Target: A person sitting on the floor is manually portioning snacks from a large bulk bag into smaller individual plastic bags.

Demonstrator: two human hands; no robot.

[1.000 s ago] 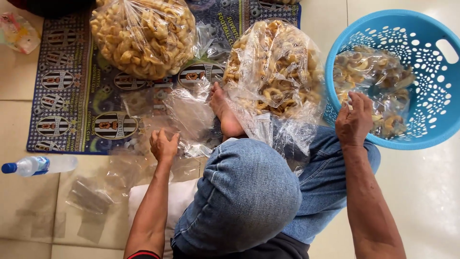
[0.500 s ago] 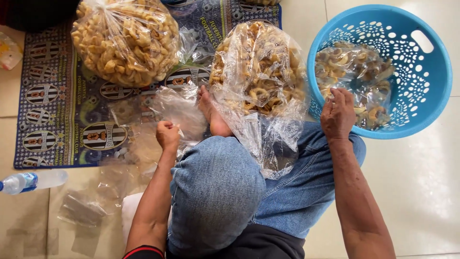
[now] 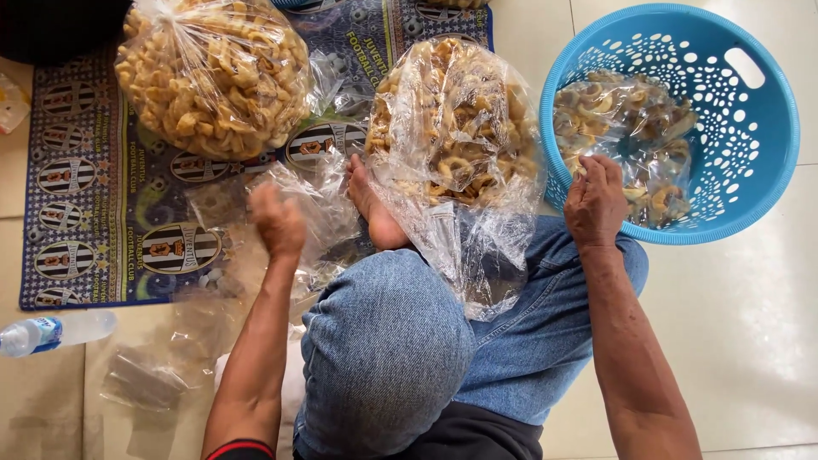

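I sit on the floor with a knee in blue jeans (image 3: pixel 383 349) raised in front of me. My right hand (image 3: pixel 595 200) rests on the near rim of a blue perforated basket (image 3: pixel 750 162), fingers on a small clear bag of fried crackers (image 3: pixel 635 136) inside it. My left hand (image 3: pixel 277 223) is blurred with motion, lifted over crumpled empty clear bags (image 3: pixel 311 200) on the mat; whether it grips one is unclear. A large open bag of crackers (image 3: pixel 452 128) leans against my leg beside my bare foot (image 3: pixel 371 204).
A second large cracker bag (image 3: pixel 209 77) lies at the back left on a dark patterned mat (image 3: pixel 85 213). A plastic water bottle (image 3: pixel 51 330) lies on the tiled floor at left, with flat clear bags (image 3: pixel 145 379) near it.
My left hand has risen and moved right over the empty bags. My right hand stays at the basket rim while the view has shifted, bringing the basket closer to centre.
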